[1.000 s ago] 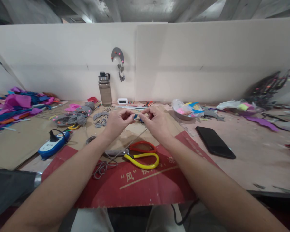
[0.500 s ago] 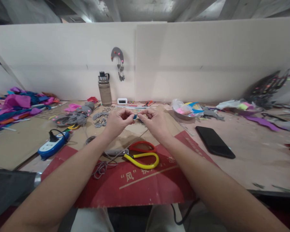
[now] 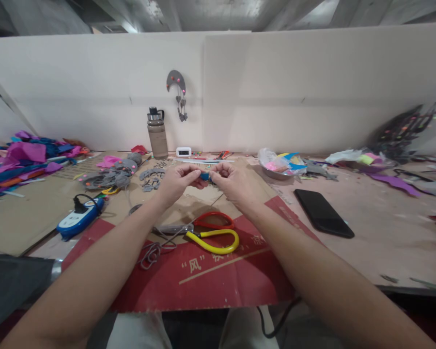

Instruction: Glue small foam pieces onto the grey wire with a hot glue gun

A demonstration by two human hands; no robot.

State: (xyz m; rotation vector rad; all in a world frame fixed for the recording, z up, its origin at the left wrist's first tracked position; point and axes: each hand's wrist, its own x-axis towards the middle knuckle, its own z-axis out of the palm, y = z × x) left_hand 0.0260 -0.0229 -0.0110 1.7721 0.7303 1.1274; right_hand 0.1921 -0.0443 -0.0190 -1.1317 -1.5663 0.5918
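Between my two hands is a small blue piece (image 3: 204, 176), too small for me to tell its kind. My left hand (image 3: 179, 182) pinches it from the left, and the fingertips of my right hand (image 3: 230, 182) close on its right end. Below the hands lie scissors (image 3: 214, 247) with one red and one yellow handle, on a red printed sheet (image 3: 236, 283). A grey cord (image 3: 152, 254) is looped beside the blades and crosses over them. Grey felt cutouts (image 3: 152, 178) are just left of my left hand.
A water bottle (image 3: 157, 135) and a small white clock (image 3: 183, 152) stand by the wall. At left are a power strip (image 3: 80, 218) and colourful fabric scraps (image 3: 29, 152). A phone (image 3: 323, 213) and a bowl of scraps (image 3: 276, 173) are at right. A grey moon ornament (image 3: 176, 81) hangs ahead.
More of the blue piece shows between my fingertips. My hands have shifted only slightly, and the fingers of my left hand have changed their hold a little.
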